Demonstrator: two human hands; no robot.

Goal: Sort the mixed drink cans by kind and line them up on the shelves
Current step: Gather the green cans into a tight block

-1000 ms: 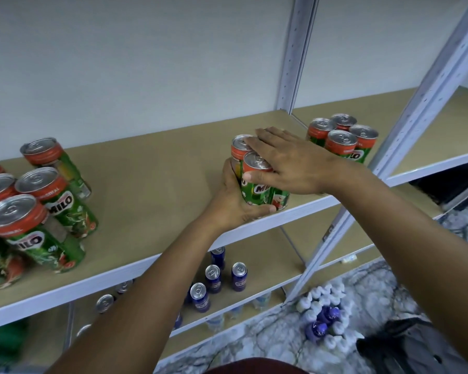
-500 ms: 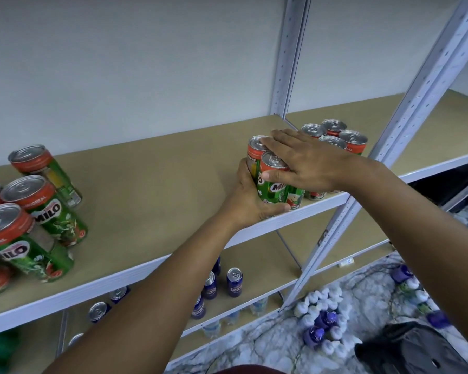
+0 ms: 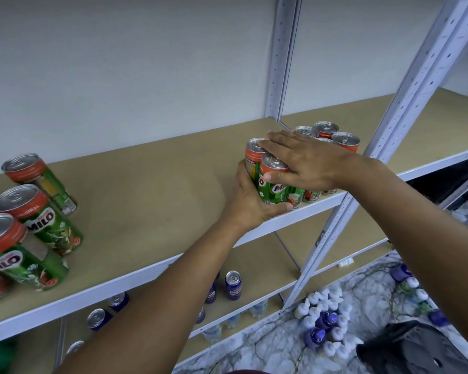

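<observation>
Two bare forearms, no sleeves, bare left hand (image 3: pixel 250 203), bare right hand (image 3: pixel 308 164)

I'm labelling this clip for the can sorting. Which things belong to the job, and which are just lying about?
Job:
Milo cans held by left hand and right hand
Milo cans at left
blue cans
shelf

Lying about:
white-capped bottles
black bag

It looked like a stockroom or shop back room — bare slotted-steel shelving (image 3: pixel 405 109) with plain board shelves stood against a blank white wall (image 3: pixel 119 63), Milo cans (image 3: pixel 41 220) grouped on it, blue cans (image 3: pixel 233 286) a level below, and bottles (image 3: pixel 322 319) clustered on the marbled floor (image 3: pixel 268 344) beneath.
</observation>
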